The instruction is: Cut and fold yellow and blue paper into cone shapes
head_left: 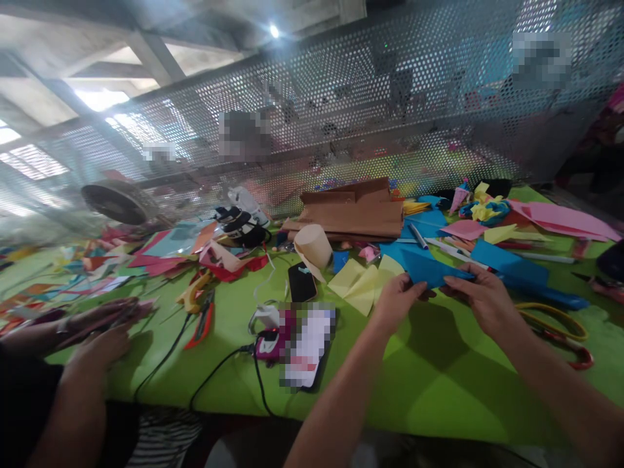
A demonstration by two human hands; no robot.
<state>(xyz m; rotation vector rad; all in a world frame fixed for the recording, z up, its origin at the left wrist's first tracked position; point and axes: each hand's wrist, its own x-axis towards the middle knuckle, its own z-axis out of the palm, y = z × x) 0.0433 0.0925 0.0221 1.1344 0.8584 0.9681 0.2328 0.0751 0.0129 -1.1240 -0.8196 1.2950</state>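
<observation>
A folded piece of blue paper (431, 270) is held up above the green table (419, 396) between both my hands. My left hand (397, 299) pinches its left end, thumb on top. On the other end, the fingers of my right hand (480, 296) are closed over the paper's edge. Just behind my left hand lies a creased yellow sheet (358, 283). More blue paper (511, 263) sits behind my right hand, and scissors (568, 348) with a yellow band (553, 318) lie to its right.
A co-worker's hands (110, 331) work at the left. Between us are a glue gun (195, 292), red-handled pliers (202, 322), a purple socket block (268, 344) with cords, a phone (311, 348), a tape roll (312, 246) and brown paper (351, 214). Perforated metal mesh (312, 130) stands behind.
</observation>
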